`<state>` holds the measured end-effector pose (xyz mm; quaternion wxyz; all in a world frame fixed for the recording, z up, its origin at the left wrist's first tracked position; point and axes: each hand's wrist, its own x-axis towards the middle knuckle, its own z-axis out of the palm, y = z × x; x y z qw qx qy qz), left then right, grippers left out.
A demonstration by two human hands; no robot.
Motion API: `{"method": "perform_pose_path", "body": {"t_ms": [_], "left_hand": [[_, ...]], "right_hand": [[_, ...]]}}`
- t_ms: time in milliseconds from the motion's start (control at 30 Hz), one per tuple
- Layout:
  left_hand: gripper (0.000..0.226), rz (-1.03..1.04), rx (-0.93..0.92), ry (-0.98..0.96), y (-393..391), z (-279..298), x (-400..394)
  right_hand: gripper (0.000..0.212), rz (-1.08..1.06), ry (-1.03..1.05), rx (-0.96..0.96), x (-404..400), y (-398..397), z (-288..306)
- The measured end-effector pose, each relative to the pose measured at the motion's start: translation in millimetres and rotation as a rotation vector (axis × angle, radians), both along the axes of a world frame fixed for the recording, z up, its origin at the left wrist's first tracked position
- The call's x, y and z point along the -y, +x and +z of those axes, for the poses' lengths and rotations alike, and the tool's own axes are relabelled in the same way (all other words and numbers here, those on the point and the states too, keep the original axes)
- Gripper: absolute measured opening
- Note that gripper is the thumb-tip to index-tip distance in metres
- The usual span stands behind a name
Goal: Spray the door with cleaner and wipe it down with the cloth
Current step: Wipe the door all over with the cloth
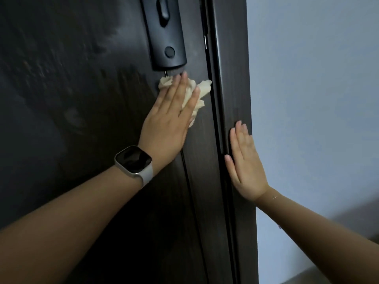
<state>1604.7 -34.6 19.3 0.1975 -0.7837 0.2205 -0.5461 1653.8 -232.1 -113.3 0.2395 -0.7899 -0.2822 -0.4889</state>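
Near, the flat left hand (168,117) presses the crumpled cream cloth (196,93) on the dark wooden door (82,99); flat right hand (244,160) braces right. Wiping step; next, probably streaks farther left.

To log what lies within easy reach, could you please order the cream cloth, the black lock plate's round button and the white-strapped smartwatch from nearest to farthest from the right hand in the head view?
From the right hand, flat on the dark door frame:
1. Crumpled cream cloth, up and left, under the left hand.
2. White-strapped smartwatch, left, on the left wrist.
3. Round button on the black lock plate, highest.
The first two are close; the cloth's lower edge looks slightly nearer.
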Motion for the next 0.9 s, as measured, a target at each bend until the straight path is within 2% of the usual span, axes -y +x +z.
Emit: {"method": "perform_pose_path", "body": {"t_ms": [67,167,267,333,433,567,667,800,900], "left_hand": [[0.059,-0.028,-0.002,-0.028,2,-22,6],[0.061,-0.061,-0.074,0.055,2,-75,10],[0.064,-0.059,-0.195,0.133,-6,-128,5],[0.060,-0.098,-0.232,0.128,-11,-137,1],[0.048,-0.234,-0.198,0.100,-11,-96,-4],[0.049,-0.183,-0.028,0.003,2,1,6],[0.047,-0.190,0.010,-0.023,9,15,29],[0.045,-0.185,-0.139,-0.152,9,-51,37],[0.049,-0.136,-0.186,0.038,4,-126,29]], "right_hand": [[0.058,-0.020,0.019,0.011,-2,4,-25],[0.055,-0.019,0.069,-0.006,-5,6,-52],[0.056,-0.007,0.082,-0.011,-5,5,-61],[0.056,-0.006,0.072,-0.021,-4,5,-60],[0.054,-0.013,0.070,-0.022,-4,6,-60],[0.053,-0.020,0.077,-0.011,-7,6,-62],[0.053,-0.022,0.079,-0.015,-4,6,-60],[0.054,-0.025,0.067,-0.015,-1,2,-61],[0.055,0.002,0.043,-0.022,-1,3,-62]]}}
